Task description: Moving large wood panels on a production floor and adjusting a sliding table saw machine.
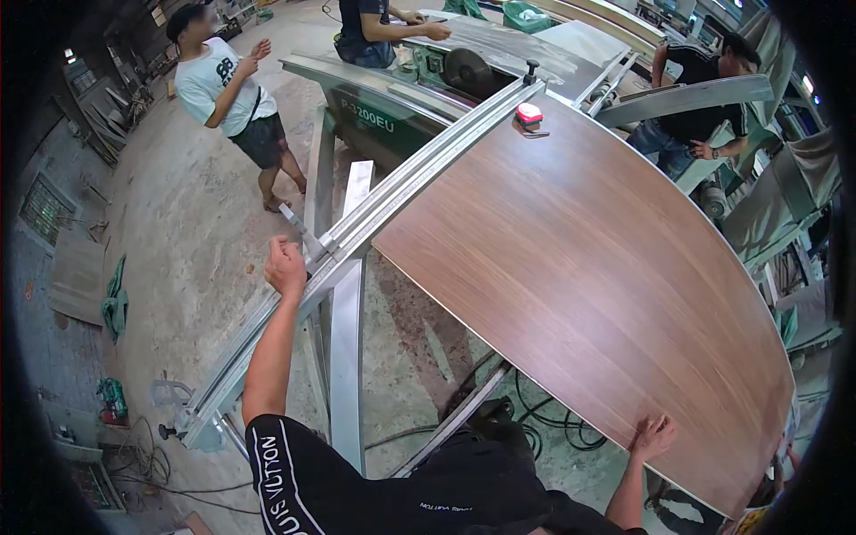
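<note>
My left hand (284, 266) is raised beside the metal rip fence (392, 201), next to a flip-up metal stop (303, 230) on it. Its fingers are curled in, and whatever they may grip is hidden. A large wood-grain panel (571, 267) lies in front of me, its far left edge along the fence. My right hand (655, 437) rests on the near edge of this panel, fingers stretched a little bent over its top face. On the panel's far end sit a red and white tape measure (529, 114) and a small pencil-like thing (535, 134).
A green sliding table saw (374, 125) stands beyond the fence, with a dark round guard (469, 69). One person (236, 89) stands at the far left, another (366, 31) works behind the saw, and a third (687, 98) handles a long board at right. Cables (562, 428) lie underfoot.
</note>
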The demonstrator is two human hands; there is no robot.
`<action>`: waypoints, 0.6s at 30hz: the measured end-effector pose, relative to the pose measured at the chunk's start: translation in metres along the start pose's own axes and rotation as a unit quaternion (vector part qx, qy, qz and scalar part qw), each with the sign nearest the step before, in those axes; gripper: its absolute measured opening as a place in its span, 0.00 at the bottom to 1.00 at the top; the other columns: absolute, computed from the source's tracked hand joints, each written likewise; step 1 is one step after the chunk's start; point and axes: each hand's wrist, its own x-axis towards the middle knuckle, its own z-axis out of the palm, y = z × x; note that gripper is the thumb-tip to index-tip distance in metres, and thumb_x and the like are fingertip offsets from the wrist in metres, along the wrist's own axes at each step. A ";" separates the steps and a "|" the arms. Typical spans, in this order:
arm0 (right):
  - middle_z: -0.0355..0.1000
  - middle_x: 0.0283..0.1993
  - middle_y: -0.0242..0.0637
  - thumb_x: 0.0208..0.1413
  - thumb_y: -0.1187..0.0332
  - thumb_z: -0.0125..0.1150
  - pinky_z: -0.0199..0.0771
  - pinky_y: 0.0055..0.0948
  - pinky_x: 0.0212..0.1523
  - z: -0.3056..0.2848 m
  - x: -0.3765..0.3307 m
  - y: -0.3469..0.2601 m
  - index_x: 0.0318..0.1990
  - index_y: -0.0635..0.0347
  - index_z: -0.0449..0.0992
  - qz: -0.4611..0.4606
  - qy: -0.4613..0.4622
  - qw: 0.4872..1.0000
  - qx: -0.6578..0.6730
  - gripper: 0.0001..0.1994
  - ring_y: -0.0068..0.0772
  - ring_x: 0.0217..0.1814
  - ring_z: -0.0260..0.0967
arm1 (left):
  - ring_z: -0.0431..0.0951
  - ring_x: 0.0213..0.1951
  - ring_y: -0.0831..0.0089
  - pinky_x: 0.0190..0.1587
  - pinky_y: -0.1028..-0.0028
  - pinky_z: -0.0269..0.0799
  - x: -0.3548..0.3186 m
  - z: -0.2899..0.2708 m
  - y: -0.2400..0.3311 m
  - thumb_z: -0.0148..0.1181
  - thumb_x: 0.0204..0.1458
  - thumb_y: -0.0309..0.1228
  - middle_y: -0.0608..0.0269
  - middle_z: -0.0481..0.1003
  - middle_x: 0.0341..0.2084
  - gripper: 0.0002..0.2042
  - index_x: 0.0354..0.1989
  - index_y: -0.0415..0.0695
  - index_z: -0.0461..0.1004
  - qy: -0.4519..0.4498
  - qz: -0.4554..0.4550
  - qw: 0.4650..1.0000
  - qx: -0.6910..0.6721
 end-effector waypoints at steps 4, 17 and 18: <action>0.68 0.42 0.43 0.60 0.55 0.49 0.64 0.46 0.45 0.005 0.001 0.007 0.44 0.57 0.72 0.007 -0.013 1.000 0.010 0.16 0.48 0.47 0.65 | 0.78 0.33 0.57 0.37 0.59 0.69 0.000 -0.001 0.000 0.45 0.50 0.32 0.66 0.80 0.29 0.10 0.39 0.50 0.70 -0.005 -0.002 1.000 0.007; 0.67 0.43 0.42 0.59 0.52 0.49 0.63 0.47 0.47 -0.002 0.001 -0.003 0.45 0.55 0.72 0.031 -0.038 0.999 0.007 0.17 0.48 0.49 0.64 | 0.78 0.33 0.56 0.36 0.59 0.69 0.000 -0.001 0.004 0.46 0.50 0.33 0.64 0.79 0.29 0.10 0.38 0.51 0.71 0.000 -0.011 1.000 0.010; 0.67 0.43 0.42 0.59 0.52 0.49 0.63 0.47 0.47 0.000 0.001 0.001 0.45 0.55 0.72 0.031 -0.038 0.999 0.007 0.17 0.48 0.49 0.64 | 0.78 0.33 0.56 0.36 0.59 0.70 -0.001 -0.001 0.003 0.46 0.50 0.33 0.64 0.79 0.28 0.10 0.38 0.51 0.72 0.005 -0.011 1.000 0.006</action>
